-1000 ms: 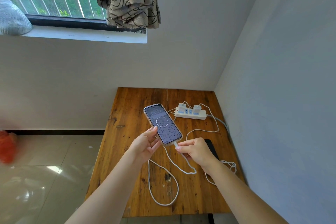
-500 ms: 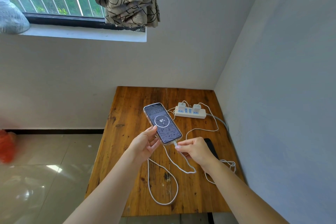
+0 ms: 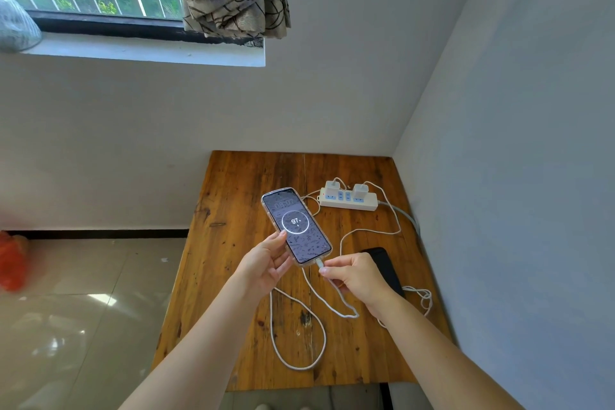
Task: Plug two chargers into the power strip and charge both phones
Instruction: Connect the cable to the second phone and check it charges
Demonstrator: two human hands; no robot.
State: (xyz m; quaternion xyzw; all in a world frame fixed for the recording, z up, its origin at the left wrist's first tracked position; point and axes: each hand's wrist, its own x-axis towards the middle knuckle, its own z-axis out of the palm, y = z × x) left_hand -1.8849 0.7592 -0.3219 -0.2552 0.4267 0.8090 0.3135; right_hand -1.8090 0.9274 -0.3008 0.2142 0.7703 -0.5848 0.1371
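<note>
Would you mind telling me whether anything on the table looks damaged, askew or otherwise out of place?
Nothing looks damaged. The white cables sprawl in loose loops across the wooden table, and the power strip sits slightly askew. The black phone lies near the right edge, partly hidden behind the right hand.

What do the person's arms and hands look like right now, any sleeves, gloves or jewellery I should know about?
Both forearms are bare up to the frame edge: no sleeves show. The left hand and right hand wear no gloves, and no watch, bracelet or ring is visible. Nails look short; whether they are polished is too small to tell. No markings show on either arm.
</note>
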